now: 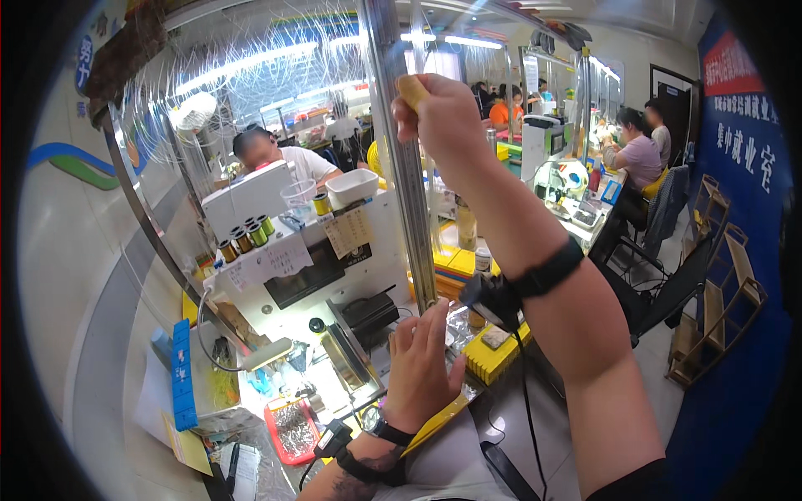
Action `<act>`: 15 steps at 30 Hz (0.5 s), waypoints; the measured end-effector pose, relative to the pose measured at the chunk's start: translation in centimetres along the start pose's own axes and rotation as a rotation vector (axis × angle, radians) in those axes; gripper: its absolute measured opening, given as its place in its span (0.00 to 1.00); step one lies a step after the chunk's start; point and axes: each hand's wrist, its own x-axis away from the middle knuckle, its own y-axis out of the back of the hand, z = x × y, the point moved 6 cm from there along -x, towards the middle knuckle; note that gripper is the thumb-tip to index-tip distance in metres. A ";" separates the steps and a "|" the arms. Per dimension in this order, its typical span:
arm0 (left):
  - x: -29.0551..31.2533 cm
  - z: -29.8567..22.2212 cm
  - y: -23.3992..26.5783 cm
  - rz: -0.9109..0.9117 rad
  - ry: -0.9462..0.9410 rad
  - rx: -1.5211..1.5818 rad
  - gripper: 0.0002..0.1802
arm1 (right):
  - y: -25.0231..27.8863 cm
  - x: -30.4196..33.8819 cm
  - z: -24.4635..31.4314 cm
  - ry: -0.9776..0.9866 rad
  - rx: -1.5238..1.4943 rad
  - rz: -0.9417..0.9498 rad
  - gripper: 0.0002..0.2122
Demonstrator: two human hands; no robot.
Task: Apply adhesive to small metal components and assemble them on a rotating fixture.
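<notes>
My right hand [439,117] is raised high, closed in a pinch beside the upper part of an upright metal post [399,150]. A yellow cover [410,90] sits on one of its fingertips. Whatever those fingers hold, if anything, is too fine or hidden to make out. Lower down, my left hand [420,363] is beside the foot of the post, fingers stretched upward and thumb apart. Nothing shows in it. Left of that hand lie a red tray [292,430] of small shiny pieces and a lit work surface with a black device [368,316].
Thread spools [247,234] and a white tub [353,188] stand on a white cabinet [292,288]. Many fine clear strands [259,75] hang at upper left. A yellow box [493,352], a lamp [267,354] and a blue strip [183,376] are nearby. Other people sit at benches beyond.
</notes>
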 end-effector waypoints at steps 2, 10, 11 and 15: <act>-0.3 -0.5 0.8 -0.024 -0.016 0.008 0.51 | 0.0 -2.2 0.7 -0.022 -0.013 -0.044 0.10; -0.7 -0.7 2.7 -0.035 0.011 0.003 0.45 | -0.5 -6.4 0.2 -0.171 -0.140 0.001 0.14; -0.7 -0.6 2.8 -0.035 0.016 0.004 0.45 | -0.4 -6.7 0.1 -0.168 -0.121 -0.022 0.14; -0.8 -0.1 2.7 -0.028 0.022 -0.003 0.44 | 0.0 -7.6 -0.7 -0.113 -0.013 -0.058 0.13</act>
